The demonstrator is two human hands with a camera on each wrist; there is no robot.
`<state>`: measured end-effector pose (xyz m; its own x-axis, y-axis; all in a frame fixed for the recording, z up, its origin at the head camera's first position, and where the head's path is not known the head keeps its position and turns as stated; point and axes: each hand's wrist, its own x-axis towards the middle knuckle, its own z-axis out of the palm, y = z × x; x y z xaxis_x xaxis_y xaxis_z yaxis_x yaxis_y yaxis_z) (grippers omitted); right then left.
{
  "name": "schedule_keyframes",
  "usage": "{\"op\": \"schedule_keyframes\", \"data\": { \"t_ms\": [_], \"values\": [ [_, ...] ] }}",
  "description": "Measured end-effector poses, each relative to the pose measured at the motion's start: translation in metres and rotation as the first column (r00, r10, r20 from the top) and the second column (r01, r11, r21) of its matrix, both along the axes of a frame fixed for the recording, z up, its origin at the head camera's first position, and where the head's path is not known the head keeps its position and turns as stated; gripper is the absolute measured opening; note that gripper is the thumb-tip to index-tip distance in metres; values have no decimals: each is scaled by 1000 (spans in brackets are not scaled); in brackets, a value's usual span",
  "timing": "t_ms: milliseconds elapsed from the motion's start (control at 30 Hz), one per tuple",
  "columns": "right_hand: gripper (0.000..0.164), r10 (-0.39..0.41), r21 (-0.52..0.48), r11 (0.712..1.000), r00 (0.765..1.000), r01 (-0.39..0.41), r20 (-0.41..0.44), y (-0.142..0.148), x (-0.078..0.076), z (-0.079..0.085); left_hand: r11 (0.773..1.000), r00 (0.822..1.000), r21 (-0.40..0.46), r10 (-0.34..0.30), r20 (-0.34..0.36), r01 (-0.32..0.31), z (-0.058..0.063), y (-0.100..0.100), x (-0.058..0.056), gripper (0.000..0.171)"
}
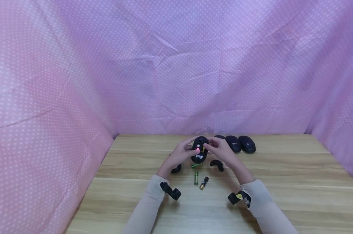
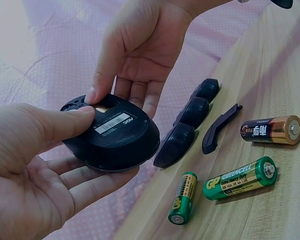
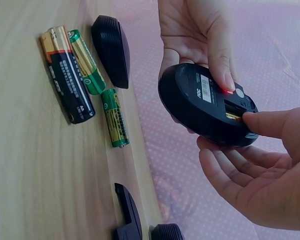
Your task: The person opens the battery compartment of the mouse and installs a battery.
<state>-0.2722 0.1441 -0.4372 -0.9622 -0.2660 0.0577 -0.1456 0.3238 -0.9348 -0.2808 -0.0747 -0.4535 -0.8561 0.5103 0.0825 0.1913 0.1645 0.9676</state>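
A black computer mouse [image 1: 200,157] is held up above the table with its underside showing. My left hand [image 1: 179,154] grips it, thumb across the underside near a glowing red light and fingers beneath. My right hand [image 1: 221,150] holds the other side, fingers below. Its thumb presses at the open battery slot, where a gold-coloured battery [image 3: 233,116] shows in the right wrist view; the thumb hides part of it. Under the mouse on the table lie two green batteries [image 2: 240,177] and a black-and-gold battery [image 2: 271,130]. A curved black cover [image 1: 217,164] lies near my right wrist.
At the table's back edge, a row of black mice [image 1: 247,144] stands right of my hands, one partly hidden by the right hand. Another black mouse [image 3: 110,52] sits by my left wrist. Pink dotted cloth [image 1: 176,81] hangs behind the wooden table [image 1: 281,195].
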Motion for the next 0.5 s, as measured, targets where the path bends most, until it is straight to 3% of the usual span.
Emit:
{"op": "schedule_keyframes", "data": {
  "t_ms": [300,500],
  "values": [
    [42,102,48,994,995,-101,-23,13,-2,5,998,999,-39,51,7,-51,6,0,-2,60],
    [44,158,144,978,987,-153,-28,30,0,10,987,990,-77,142,26,-139,8,-9,-2,61]
  ]
}}
